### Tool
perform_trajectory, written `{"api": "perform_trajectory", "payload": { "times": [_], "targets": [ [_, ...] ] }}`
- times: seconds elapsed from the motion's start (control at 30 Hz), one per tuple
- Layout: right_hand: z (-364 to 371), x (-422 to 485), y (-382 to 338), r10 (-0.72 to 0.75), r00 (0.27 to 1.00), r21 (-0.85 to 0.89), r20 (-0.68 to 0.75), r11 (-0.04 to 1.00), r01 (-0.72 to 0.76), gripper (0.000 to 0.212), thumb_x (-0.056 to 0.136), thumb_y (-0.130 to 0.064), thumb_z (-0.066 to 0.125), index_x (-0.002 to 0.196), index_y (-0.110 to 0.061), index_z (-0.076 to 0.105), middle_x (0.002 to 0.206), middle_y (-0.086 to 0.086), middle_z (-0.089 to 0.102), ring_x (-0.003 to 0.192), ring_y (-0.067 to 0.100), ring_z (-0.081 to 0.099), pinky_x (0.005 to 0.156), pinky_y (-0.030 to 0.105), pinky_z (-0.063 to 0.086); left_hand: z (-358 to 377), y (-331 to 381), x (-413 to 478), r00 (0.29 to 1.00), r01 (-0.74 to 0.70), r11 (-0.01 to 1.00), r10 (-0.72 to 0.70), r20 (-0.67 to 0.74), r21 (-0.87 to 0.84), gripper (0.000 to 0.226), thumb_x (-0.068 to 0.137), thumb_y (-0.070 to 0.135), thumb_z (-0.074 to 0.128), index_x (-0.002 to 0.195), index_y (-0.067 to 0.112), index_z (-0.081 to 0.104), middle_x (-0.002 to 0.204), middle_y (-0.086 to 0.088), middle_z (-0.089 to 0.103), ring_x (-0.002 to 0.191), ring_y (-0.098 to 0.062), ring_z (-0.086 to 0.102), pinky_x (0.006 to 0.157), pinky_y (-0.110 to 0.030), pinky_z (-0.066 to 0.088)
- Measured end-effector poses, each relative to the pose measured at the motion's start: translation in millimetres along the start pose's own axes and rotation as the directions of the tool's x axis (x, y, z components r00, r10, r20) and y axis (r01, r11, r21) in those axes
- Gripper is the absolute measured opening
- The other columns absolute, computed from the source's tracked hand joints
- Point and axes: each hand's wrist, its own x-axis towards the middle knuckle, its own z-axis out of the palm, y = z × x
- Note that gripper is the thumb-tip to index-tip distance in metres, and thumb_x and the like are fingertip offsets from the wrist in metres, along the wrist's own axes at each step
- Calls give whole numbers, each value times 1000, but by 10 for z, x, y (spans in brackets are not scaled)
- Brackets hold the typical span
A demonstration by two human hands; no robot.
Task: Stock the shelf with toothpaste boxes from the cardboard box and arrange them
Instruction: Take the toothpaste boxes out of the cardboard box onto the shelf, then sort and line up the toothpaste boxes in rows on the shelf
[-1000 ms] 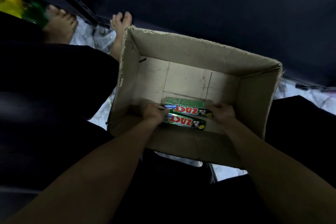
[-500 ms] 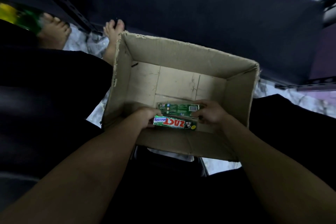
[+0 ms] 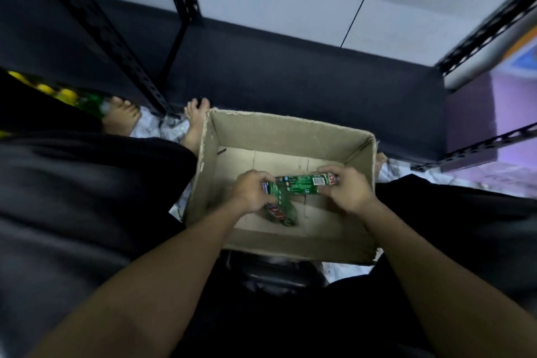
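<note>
An open cardboard box (image 3: 290,131) sits on the floor between my knees. Above its inside I hold a green toothpaste box (image 3: 302,184) level, barcode side up. My right hand (image 3: 347,192) grips its right end and my left hand (image 3: 252,190) grips its left end. A second green and red toothpaste box (image 3: 280,213) hangs tilted below my left hand, which seems to hold it too; its upper end is hidden by my fingers. The dark shelf board (image 3: 290,78) lies just beyond the cardboard box.
Black perforated rack posts (image 3: 116,46) rise at the left, with another rack frame (image 3: 488,29) at the right. Two bare feet (image 3: 122,118) stand by the box's far left corner. Green and yellow items (image 3: 66,96) lie at the far left. A pale wall is behind.
Both hands have lifted the toothpaste boxes off the box floor. The lower one has swung from level to tilted. My view has risen to take in the shelf and wall.
</note>
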Motion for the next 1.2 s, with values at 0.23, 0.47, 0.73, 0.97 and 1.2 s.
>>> {"api": "perform_trajectory", "payload": {
  "times": [0.23, 0.47, 0.73, 0.97, 1.2],
  "targets": [
    [-832, -492, -559, -289, 946, -64, -144, 957, 282, 35, 82, -28, 77, 114, -37, 68, 90, -8, 73, 83, 12, 68, 82, 28, 52, -883, 846, -538, 936, -341, 911, 352, -7, 231, 50, 69, 23, 85, 114, 35, 70, 119, 4, 64, 107, -17, 59, 78, -21, 39],
    [-2011, -1437, -1385, -540, 805, -130, -245, 841, 525, 37, 81, -28, 80, 115, -36, 69, 101, -16, 72, 91, 5, 68, 89, 35, 54, -1915, 1954, -1619, 715, -620, 632, 699, 4, 466, 45, 71, 29, 81, 111, 43, 68, 107, 21, 62, 88, -1, 55, 82, -32, 46],
    [-3232, -2679, -2004, -688, 582, -294, -434, 719, 630, 32, 79, -41, 75, 110, -40, 67, 103, -14, 72, 95, 6, 67, 89, 37, 54, -2722, 3036, -3042, 402, -703, 313, 916, -7, 639, 41, 80, 39, 77, 118, 46, 63, 105, 34, 54, 91, 25, 46, 78, -9, 33],
    [-4058, -3089, -2098, -676, 323, -316, -662, 643, 698, 43, 76, -43, 71, 119, -40, 65, 110, -1, 68, 104, 8, 65, 98, 37, 52, -3085, 3728, -3555, 83, -683, 122, 992, -90, 720, 41, 82, 24, 75, 119, 40, 65, 110, 22, 60, 97, 10, 52, 81, -14, 39],
    [-4689, -2537, -1887, -452, 76, -324, -889, 737, 593, 31, 85, -37, 72, 114, -44, 64, 99, -4, 69, 92, 21, 64, 89, 48, 53, -3119, 4389, -3106, -166, -592, 34, 973, -163, 806, 32, 81, 19, 76, 109, 32, 68, 113, 12, 56, 101, -7, 54, 87, -32, 47]
  ]
}}
